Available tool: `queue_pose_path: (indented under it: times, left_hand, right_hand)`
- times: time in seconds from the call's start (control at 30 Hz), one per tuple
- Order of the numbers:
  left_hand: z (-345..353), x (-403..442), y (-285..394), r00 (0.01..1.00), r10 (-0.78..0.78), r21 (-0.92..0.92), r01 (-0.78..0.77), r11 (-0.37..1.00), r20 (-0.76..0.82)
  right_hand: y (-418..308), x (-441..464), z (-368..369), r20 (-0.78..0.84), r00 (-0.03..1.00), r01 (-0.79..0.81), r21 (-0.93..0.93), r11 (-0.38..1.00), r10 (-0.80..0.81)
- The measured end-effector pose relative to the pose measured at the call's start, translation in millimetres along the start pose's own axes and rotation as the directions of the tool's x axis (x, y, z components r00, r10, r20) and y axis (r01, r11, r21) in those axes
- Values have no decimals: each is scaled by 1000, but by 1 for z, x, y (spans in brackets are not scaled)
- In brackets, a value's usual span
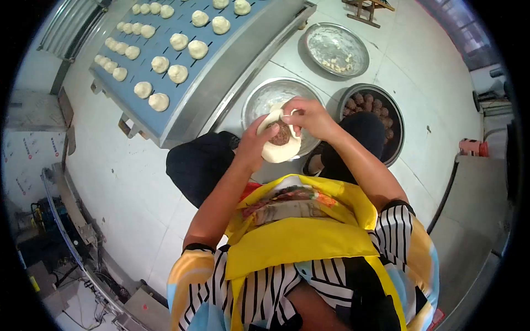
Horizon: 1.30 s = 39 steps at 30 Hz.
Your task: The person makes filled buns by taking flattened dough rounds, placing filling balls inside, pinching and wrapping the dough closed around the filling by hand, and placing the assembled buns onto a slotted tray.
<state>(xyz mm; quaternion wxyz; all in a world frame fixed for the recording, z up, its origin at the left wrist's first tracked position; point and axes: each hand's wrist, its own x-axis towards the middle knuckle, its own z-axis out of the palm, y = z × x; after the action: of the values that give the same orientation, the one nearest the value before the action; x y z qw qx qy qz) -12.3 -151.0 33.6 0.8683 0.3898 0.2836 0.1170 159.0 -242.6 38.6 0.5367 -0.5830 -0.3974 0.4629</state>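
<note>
My left hand (pixel 255 144) cradles a flat dough wrapper (pixel 282 154), its thumb pressed on a brown ball of filling (pixel 281 135) in the middle. At the wrapper's upper right edge, the fingers of my right hand (pixel 310 117) are closed in a pinch on the dough. The near side of the wrapper lies spread out around the filling. Beneath both hands a metal bowl (pixel 255 98) rests between my feet, with pale flour-like residue inside.
To the left, a blue-topped metal stand (pixel 130 94) carries rows of filled dough balls (pixel 159 102). A dark pot (pixel 398 131) of brown filling balls (pixel 369 102) sits at my right knee. Beyond lies a metal bowl (pixel 335 41) with dough scraps. A small wooden stool (pixel 367 8) is farther back.
</note>
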Motion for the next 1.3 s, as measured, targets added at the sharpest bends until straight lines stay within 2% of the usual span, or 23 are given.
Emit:
queue_pose_path:
  times: [0.1, 0.2, 0.23, 0.3, 0.4, 0.5, 0.53, 0.6, 0.7, 0.8, 0.9, 0.97, 1.0, 1.1, 1.17, 1.2, 1.3]
  left_hand:
    - [-2, 12, -3, 997, -12, -29, 14, 999, 72]
    - [-2, 10, 0, 995, 18, -68, -11, 998, 96]
    - [1, 8, 2, 994, 36, -81, -27, 996, 104]
    - [2, 0, 2, 997, 13, 7, -14, 1000, 75]
    - [-4, -1, 2, 998, -12, 69, 8, 998, 63]
    - [-11, 4, 4, 989, -76, 127, 59, 990, 128]
    - [-13, 7, 4, 982, -104, 154, 80, 985, 158]
    - [-17, 11, -1, 998, 2, 179, -14, 984, 67]
    - [-19, 19, -13, 994, 109, 282, -99, 954, -21]
    - [-22, 20, -19, 990, 140, 349, -127, 929, -12]
    - [-30, 16, -14, 996, 81, 390, -93, 916, 49]
    - [-32, 21, -8, 993, 42, 442, -87, 893, 111]
    - [-30, 22, -9, 994, 72, 442, -102, 891, 84]
    - [-28, 26, -13, 987, 162, 497, -135, 857, -11]
    - [-25, 27, -16, 970, 227, 597, -133, 791, -85]
    - [-26, 27, -18, 970, 234, 605, -151, 781, -60]
    - [-28, 27, -18, 970, 241, 640, -198, 742, 21]
  right_hand:
    - [-1, -3, 0, -46, 991, 104, -307, 946, -124]
    - [-10, -4, 4, -206, 978, -51, -67, 996, 36]
    - [-13, -3, 3, -178, 983, -61, -84, 995, 45]
    - [-14, -6, 2, -134, 988, -85, -110, 990, 70]
    - [-8, -7, 1, -2, 985, 170, -172, 970, -173]
    - [-4, -3, -5, 42, 998, 48, -181, 982, -41]
    - [-5, -3, -4, 10, 1000, 17, -211, 977, -16]
    - [-8, -5, -1, -59, 998, -47, -263, 964, 33]
    - [7, 0, -4, -80, 986, -156, -90, 984, 149]
    - [5, -4, -4, 9, 995, -95, -188, 978, 98]
    - [7, -6, -6, 79, 992, 111, -152, 982, -100]
    - [7, -6, -6, 98, 991, 104, -176, 979, -87]
    - [5, -6, -6, 105, 991, 99, -189, 977, -80]
    - [-6, -9, 0, -74, 997, -46, -242, 969, 29]
    - [1, -5, -1, -69, 991, -124, -174, 977, 113]
    - [5, -4, -2, -66, 985, -166, -140, 976, 158]
    - [11, -7, -3, 54, 997, 72, -228, 971, -61]
